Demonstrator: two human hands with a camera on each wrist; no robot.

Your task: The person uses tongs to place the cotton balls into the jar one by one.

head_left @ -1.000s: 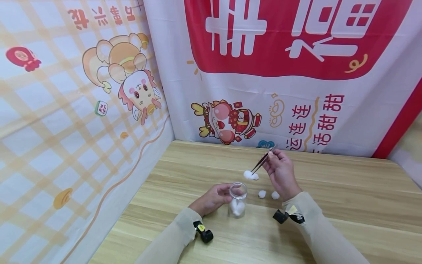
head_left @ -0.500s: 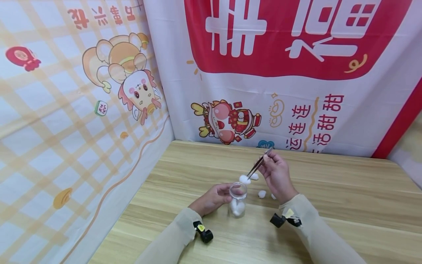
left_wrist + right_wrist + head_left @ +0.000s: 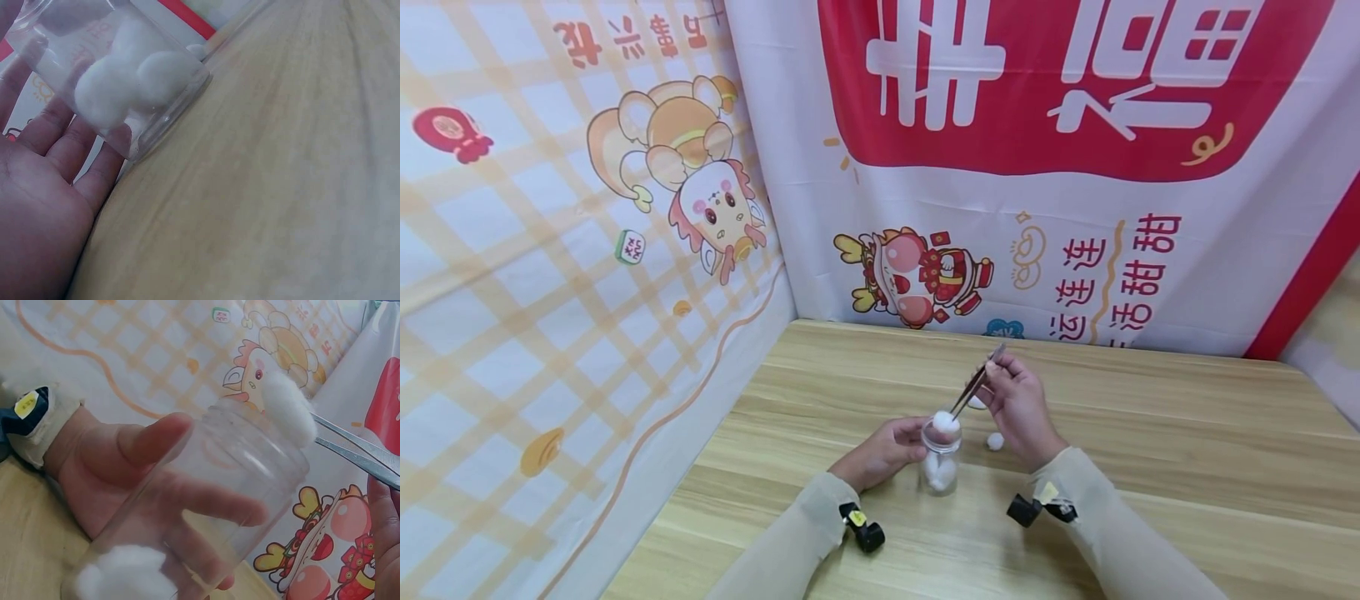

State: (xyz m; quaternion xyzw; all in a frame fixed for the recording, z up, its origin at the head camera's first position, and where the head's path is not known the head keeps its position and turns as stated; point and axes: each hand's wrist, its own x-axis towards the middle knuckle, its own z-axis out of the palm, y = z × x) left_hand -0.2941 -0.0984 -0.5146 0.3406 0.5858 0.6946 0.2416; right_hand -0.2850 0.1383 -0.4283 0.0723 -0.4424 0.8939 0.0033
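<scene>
A clear jar [image 3: 956,451] stands on the table with several white cotton balls [image 3: 115,81] at its bottom. My left hand [image 3: 886,454] holds it from the left, thumb on one side and fingers behind. My right hand [image 3: 1019,410] pinches metal tweezers [image 3: 974,388], whose tips grip another cotton ball [image 3: 289,412]. That ball is right at the jar's open mouth, overlapping the rim in the right wrist view. One loose cotton ball [image 3: 995,442] lies on the table right of the jar. Another cotton ball [image 3: 977,402] shows partly behind the tweezers and right hand.
The wooden table [image 3: 1195,467] meets a printed cloth backdrop [image 3: 805,250] at the back. A checked cloth [image 3: 625,333] hangs along the left side. Black wrist cameras [image 3: 869,533] are strapped over both sleeves.
The tweezers have picked up a cotton ball from the table and carried it left and toward me, to the jar's mouth. My left hand and the jar have stayed in place.
</scene>
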